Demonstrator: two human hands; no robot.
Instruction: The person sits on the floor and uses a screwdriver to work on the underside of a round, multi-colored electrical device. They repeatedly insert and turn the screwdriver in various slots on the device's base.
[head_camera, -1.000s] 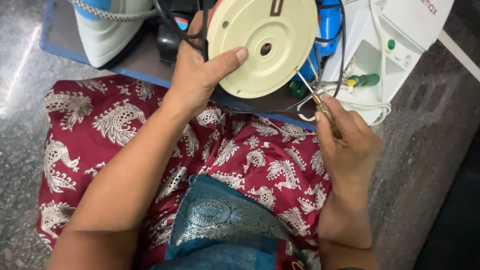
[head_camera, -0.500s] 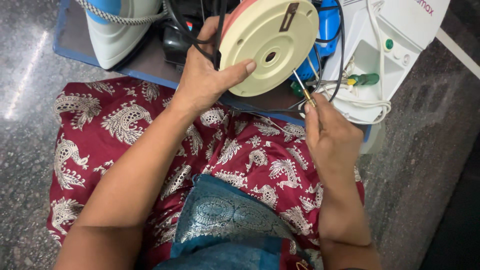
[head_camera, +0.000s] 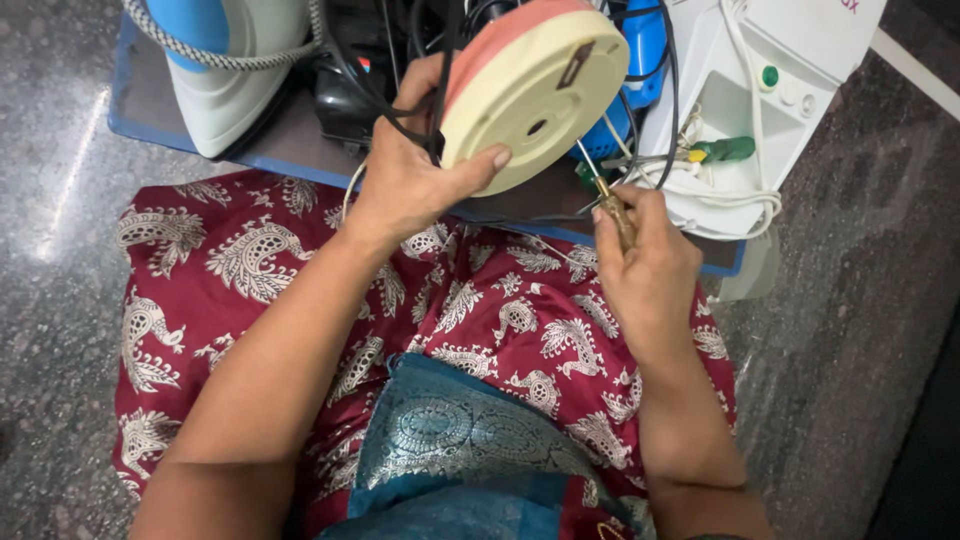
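Left hand (head_camera: 415, 180) in the upper middle of the frame, fingers (head_camera: 478, 168) wrapped around the rim of a round cream appliance base (head_camera: 535, 95) with a pink edge, thumb pressed against its flat underside. Tilted further toward the camera than half a second ago, and lifted a little higher in the frame, so the small centre hole and the dark slot near the rim now face more to the lower right. Black cord (head_camera: 400, 110) trailing across the back of that hand.

Right hand (head_camera: 645, 265) just right of centre, fingers closed around the amber handle of a screwdriver (head_camera: 610, 205), thin shaft angled up and left. Tip now close under the lower edge of the disc (touching or just short, cannot tell), where a second ago it sat well apart and lower. Judged from that: disc being turned and presented to the tool, work on its underside about to start rather than under way.

Behind, along the top of the frame: blue tray (head_camera: 150, 130), a steam iron (head_camera: 220, 70) at upper left, a white appliance casing (head_camera: 790, 90) at upper right with a green-handled tool (head_camera: 725, 150) lying in it. Red patterned cloth (head_camera: 480, 310) over the lap below.
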